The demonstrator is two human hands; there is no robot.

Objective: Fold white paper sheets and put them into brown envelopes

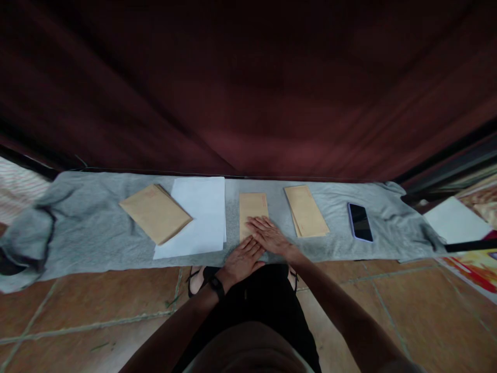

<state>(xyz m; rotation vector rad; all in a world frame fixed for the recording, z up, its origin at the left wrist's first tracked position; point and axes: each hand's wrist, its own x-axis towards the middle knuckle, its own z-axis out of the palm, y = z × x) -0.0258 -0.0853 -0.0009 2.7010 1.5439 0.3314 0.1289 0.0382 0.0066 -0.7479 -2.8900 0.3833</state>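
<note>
Fingers (259,223), both hands: straight, laid flat, gripping nothing; the right's slightly apart, the left's closer together.

Right hand (269,237): palm down on the envelope (253,204), fingers pointing toward ten o'clock.

Left hand (243,260): palm down, at seven o'clock from the right, fingertips at the envelope's near end; the overlap hides whether they lie beneath the right hand. Black watch (217,286) at the wrist.

Envelope, one: brown, flat, directly before the person, red print at its one-o'clock corner.

Paper (204,207): white sheets, nine o'clock from the envelope, no hand upon them.

Stack (155,215): brown envelopes, farther out at nine, tilted, partly over the paper.

Fanned pile (307,212): brown envelopes, three o'clock, edges offset.

Phone (361,223): dark-screened, beyond that pile, also at three.

Cloth (97,223): grey, wrinkled, beneath all the above.

Curtain (248,103): dark red, twelve o'clock.

Floor (116,290): tiled, six o'clock.

Progress, in my judgement: midway, one envelope being pressed or smoothed, paper and stack in reserve, fanned pile perhaps finished. Contents and seals: I cannot tell.
</note>
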